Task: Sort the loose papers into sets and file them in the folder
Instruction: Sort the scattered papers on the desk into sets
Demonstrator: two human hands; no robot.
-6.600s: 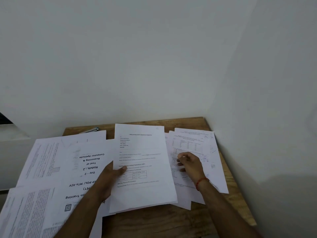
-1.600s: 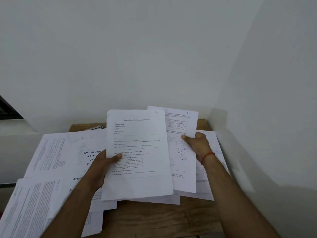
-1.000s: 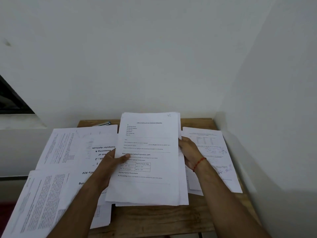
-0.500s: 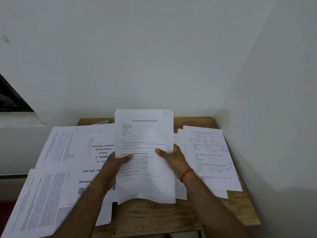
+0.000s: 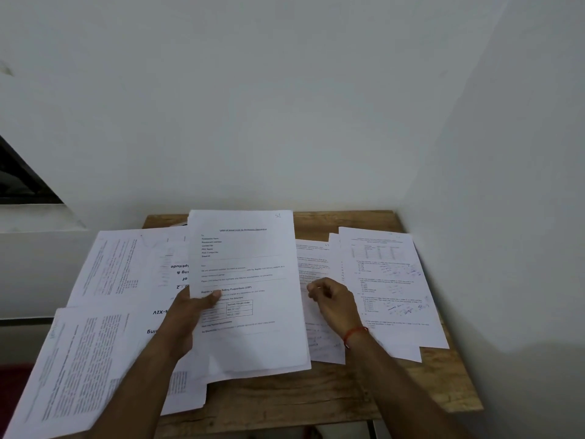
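My left hand point(image 5: 186, 315) grips a thin stack of white printed sheets point(image 5: 250, 280) by its left edge, thumb on top, and holds it above the middle of the wooden table point(image 5: 285, 397). My right hand point(image 5: 335, 302), a red thread at the wrist, rests with curled fingers on a loose sheet point(image 5: 313, 270) just right of the stack; whether it pinches that sheet I cannot tell. More sheets with blue pen marks point(image 5: 389, 286) lie at the right. No folder is visible.
Several overlapping printed papers point(image 5: 120, 274) cover the table's left side, and one dense text page point(image 5: 76, 362) hangs over the front-left edge. White walls close in behind and on the right. A dark window opening point(image 5: 22, 182) sits at far left.
My right hand has let go of the stack's right side and dropped onto the loose sheet at the right. The stack stays in my left hand.
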